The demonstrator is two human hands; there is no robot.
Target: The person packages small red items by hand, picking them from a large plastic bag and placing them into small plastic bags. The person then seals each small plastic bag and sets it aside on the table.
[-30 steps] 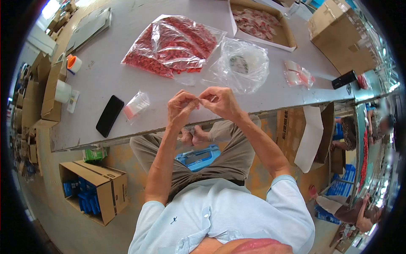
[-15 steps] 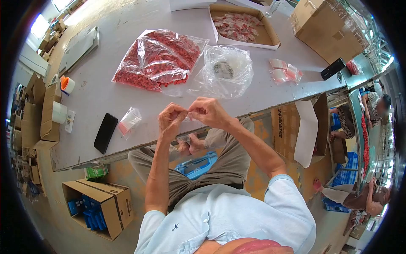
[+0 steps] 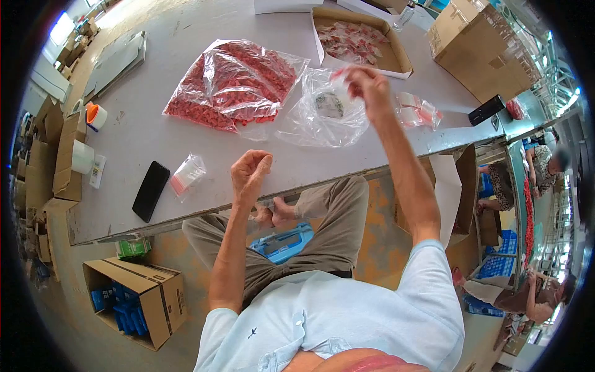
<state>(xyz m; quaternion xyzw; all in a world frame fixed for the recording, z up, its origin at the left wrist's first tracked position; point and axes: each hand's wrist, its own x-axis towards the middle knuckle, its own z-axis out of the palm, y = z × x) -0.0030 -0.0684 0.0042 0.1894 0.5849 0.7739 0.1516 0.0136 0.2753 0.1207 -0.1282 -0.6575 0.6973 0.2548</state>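
My right hand (image 3: 370,93) is raised over the right part of the table, its fingers closed on a small clear plastic bag with red on it (image 3: 338,75), smeared by motion. Below it lies a crumpled clear bag (image 3: 326,127) with something grey-green inside. My left hand (image 3: 249,173) stays near the table's front edge, thumb and fingers pinched together; whatever may be between them is hidden. Beyond it rests a large clear bag of small red pieces (image 3: 232,84). An open cardboard tray (image 3: 396,65) at the back holds many small filled bags (image 3: 353,42).
A phone (image 3: 151,191) and small red-striped zip bags (image 3: 187,175) lie at the left; more zip bags (image 3: 419,111) lie at the right. A black object (image 3: 487,110) and a large carton (image 3: 480,49) stand farther right. Co-workers sit at another table at the far right.
My right hand has left my left hand and swung up and to the right, carrying the small bag toward the tray. My left hand has hardly moved.
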